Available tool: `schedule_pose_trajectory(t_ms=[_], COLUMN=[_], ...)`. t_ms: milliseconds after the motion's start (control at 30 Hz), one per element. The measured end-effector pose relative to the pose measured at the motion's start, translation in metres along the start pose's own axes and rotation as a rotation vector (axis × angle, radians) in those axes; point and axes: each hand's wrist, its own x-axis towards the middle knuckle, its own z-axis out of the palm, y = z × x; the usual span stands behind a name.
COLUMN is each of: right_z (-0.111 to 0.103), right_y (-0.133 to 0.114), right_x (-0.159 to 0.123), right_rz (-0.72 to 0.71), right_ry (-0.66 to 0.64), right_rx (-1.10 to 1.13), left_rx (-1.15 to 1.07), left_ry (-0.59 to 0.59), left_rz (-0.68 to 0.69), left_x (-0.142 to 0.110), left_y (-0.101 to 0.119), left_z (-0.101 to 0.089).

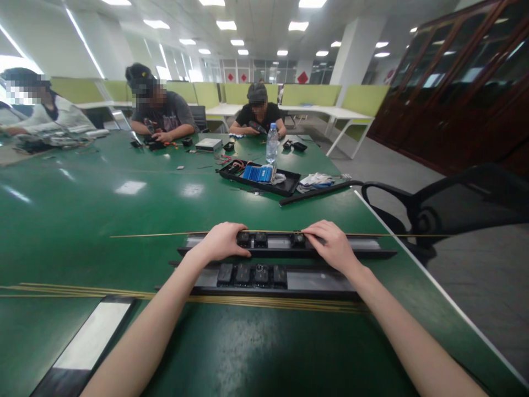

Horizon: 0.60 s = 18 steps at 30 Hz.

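A long thin brass-coloured rod (144, 236) lies along the far edge of a black channel rail (289, 253) with a silvery inside. My left hand (219, 241) spans this rail, fingers at its far edge by the rod and thumb on its near side. Beside that hand, small black blocks (260, 240) sit in the channel. The fingertips of my right hand (330, 242) pinch the rod above another black block (297, 240). Closer to me rests a second channel rail (318, 281), holding several black blocks (261, 275) side by side.
Several loose rods (124, 294) lie in front of the rails, over a black-and-white panel (97, 331). Farther back are a black tray (285, 187), a water bottle (271, 144), gloves (316, 182) and a black strip (314, 193). A chair (463, 193) stands right; co-workers sit opposite.
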Motion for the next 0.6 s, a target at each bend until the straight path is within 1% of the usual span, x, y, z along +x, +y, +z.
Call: schedule_pose_trajectory(t_ms=[167, 200, 300, 433, 600], right_z=[0.0018, 0.0018, 0.0007, -0.0008, -0.0008], right_y=[0.0011, 0.0013, 0.0008, -0.0002, -0.0001], right_x=[0.0006, 0.0006, 0.0009, 0.0012, 0.0008], right_rz=[0.010, 0.016, 0.016, 0.014, 0.003], right_ry=[-0.002, 0.017, -0.008, -0.007, 0.000], right_rx=[-0.020, -0.012, 0.016, -0.011, 0.000], left_rx=[-0.010, -0.010, 0.008, -0.020, -0.025], left_ry=[-0.007, -0.020, -0.012, -0.016, -0.021], left_rz=[0.021, 0.021, -0.021, 0.000, -0.006], left_x=[0.0005, 0.0009, 0.0015, 0.0013, 0.0004], left_y=[0.0005, 0.0004, 0.0000, 0.0001, 0.0019], left_z=[-0.0011, -0.0009, -0.0003, -0.0012, -0.0028])
